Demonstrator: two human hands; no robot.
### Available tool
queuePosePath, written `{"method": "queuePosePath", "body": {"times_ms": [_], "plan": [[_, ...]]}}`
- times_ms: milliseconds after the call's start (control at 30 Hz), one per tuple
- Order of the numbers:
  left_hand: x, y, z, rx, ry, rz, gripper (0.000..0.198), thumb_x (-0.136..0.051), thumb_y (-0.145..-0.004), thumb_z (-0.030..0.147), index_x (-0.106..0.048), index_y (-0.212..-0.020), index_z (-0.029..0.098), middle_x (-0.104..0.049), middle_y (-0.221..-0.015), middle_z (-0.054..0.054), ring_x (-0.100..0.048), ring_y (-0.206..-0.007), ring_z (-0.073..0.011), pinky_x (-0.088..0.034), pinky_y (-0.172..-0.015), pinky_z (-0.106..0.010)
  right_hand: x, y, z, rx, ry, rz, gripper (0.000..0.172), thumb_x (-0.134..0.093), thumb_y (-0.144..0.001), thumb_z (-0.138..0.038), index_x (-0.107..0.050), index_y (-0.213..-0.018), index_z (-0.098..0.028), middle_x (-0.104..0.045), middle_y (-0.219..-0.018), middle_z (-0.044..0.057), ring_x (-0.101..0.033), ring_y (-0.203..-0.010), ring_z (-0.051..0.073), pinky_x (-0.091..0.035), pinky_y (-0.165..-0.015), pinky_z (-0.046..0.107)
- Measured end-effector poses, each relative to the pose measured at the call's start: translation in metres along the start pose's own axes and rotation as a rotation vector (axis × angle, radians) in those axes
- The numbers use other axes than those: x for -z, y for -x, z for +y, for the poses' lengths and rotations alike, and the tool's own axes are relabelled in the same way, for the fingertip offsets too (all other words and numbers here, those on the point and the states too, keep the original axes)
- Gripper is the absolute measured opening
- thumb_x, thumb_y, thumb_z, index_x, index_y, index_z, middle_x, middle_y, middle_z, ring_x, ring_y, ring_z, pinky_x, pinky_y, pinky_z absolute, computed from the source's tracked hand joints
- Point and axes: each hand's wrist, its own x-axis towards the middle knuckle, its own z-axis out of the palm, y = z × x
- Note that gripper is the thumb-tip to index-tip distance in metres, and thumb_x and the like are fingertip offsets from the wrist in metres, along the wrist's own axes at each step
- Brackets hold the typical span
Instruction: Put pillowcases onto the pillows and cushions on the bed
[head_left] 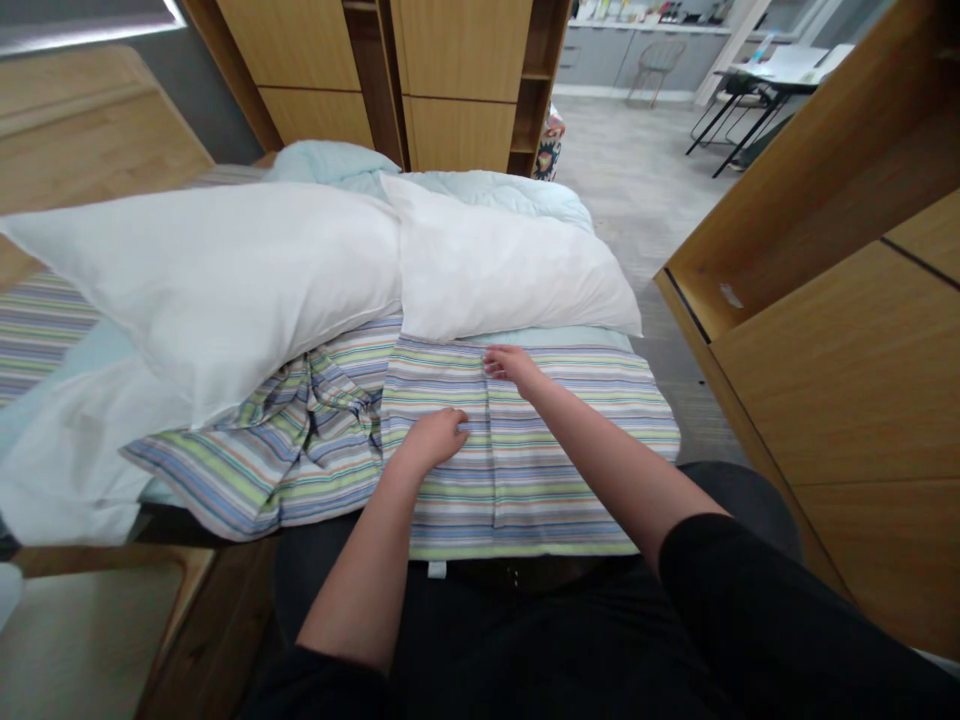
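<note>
A striped cloth (559, 470), which looks like a pillowcase with a seam or overlapping edge down its middle, lies spread flat in front of me. My left hand (439, 437) rests low over its left half, palm down and fingers loosely stretched. Farther up, near the cloth's top edge, my right hand (510, 365) has its fingers apart and holds nothing. Just beyond it lies a white pillow (517, 260). Another white pillow (247, 270) leans to the left, partly over a crumpled striped cloth (300, 440).
Pale blue bedding (510, 187) shows behind the pillows. Wooden cabinets (461, 90) stand at the back, and a wooden cabinet (847, 380) is close on my right. A wooden headboard-like panel (90, 150) is at left. Beyond are a table (784, 70) and a chair (660, 58).
</note>
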Motion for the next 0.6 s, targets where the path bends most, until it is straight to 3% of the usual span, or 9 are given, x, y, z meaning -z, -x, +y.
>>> {"method": "queuePosePath", "body": {"times_ms": [100,200,367,467,533,600], "plan": [[0.012,0.001,-0.007,-0.004,-0.041,0.033,0.035,-0.059,-0.099,0.03,-0.075,-0.128,0.02,-0.074,-0.135,-0.016,-0.069,-0.126,-0.0329,-0.048,-0.111,-0.041,0.02,-0.043,-0.014,-0.085,-0.275,0.13,0.046,-0.048,-0.107,-0.062,-0.057,-0.125,-0.021,-0.068,-0.101,0.009,-0.071,-0.09,0.019,-0.064,-0.079,0.034],[0.013,0.005,-0.008,-0.044,-0.035,0.035,0.036,-0.059,-0.101,0.034,-0.075,-0.131,0.021,-0.075,-0.136,-0.012,-0.07,-0.124,-0.0308,-0.05,-0.111,-0.04,0.033,-0.066,-0.018,-0.141,-0.475,0.211,0.046,-0.036,-0.112,-0.062,-0.055,-0.119,-0.021,-0.065,-0.095,0.006,-0.071,-0.092,0.018,-0.064,-0.076,0.03],[0.007,0.002,-0.004,-0.086,-0.052,0.078,0.037,-0.065,-0.099,0.031,-0.073,-0.134,0.023,-0.052,-0.166,-0.013,-0.06,-0.143,-0.0336,-0.047,-0.121,-0.045,0.036,-0.09,-0.028,-0.157,-0.654,0.32,0.032,-0.058,-0.108,-0.054,-0.057,-0.111,-0.022,-0.065,-0.088,0.001,-0.064,-0.081,0.016,-0.058,-0.067,0.023],[0.007,-0.008,-0.006,-0.075,-0.031,0.123,0.035,-0.067,-0.098,0.029,-0.074,-0.132,0.02,-0.046,-0.169,-0.016,-0.056,-0.148,-0.0368,-0.044,-0.125,-0.049,0.047,-0.1,-0.063,-0.045,-0.745,0.338,0.026,-0.062,-0.107,-0.048,-0.059,-0.117,-0.025,-0.068,-0.094,-0.001,-0.065,-0.086,0.015,-0.059,-0.074,0.025],[0.008,-0.017,-0.008,-0.087,0.05,0.176,0.033,-0.068,-0.098,0.029,-0.075,-0.129,0.018,-0.046,-0.168,-0.017,-0.052,-0.151,-0.036,-0.04,-0.129,-0.048,0.058,-0.093,-0.101,0.125,-0.848,0.256,0.023,-0.059,-0.108,-0.043,-0.06,-0.121,-0.024,-0.071,-0.102,-0.001,-0.069,-0.096,0.015,-0.061,-0.086,0.03],[0.009,-0.025,-0.009,-0.109,0.21,0.257,0.037,-0.071,-0.099,0.035,-0.072,-0.132,0.019,-0.044,-0.169,-0.017,-0.047,-0.155,-0.0343,-0.039,-0.13,-0.048,0.065,-0.065,-0.142,0.318,-0.907,0.109,0.023,-0.057,-0.109,-0.039,-0.061,-0.123,-0.021,-0.073,-0.109,0.001,-0.071,-0.107,0.017,-0.061,-0.097,0.036]]}}
